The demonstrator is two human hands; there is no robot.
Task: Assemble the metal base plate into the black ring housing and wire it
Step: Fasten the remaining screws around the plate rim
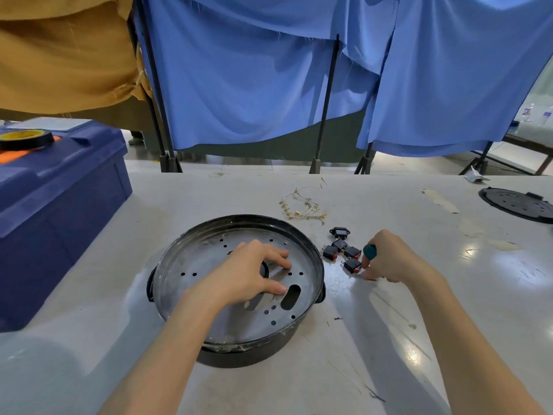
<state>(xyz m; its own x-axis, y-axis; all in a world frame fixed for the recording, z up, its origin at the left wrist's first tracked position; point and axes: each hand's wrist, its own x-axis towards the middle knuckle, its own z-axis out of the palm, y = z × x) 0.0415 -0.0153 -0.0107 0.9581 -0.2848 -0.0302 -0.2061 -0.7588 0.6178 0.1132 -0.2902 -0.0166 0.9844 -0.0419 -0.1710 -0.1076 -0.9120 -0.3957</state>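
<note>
Reaching in from the lower left of the frame, the left hand (248, 271) lies palm-down on the plate (191, 262), fingers spread and lightly bent, tips pressing the metal. The plate sits inside the housing (239, 356) at the frame's centre on the table (299, 384). Right of it, the right hand (392, 259) curls round a green-handled tool (371, 252), fingertips down on the table beside the black switches (344, 254), with the wires (302, 206) above them.

place: workshop | cues: scuffed workbench (239, 193), blue cloth screens (239, 85), storage bin (59, 205), tape roll (25, 139)
</note>
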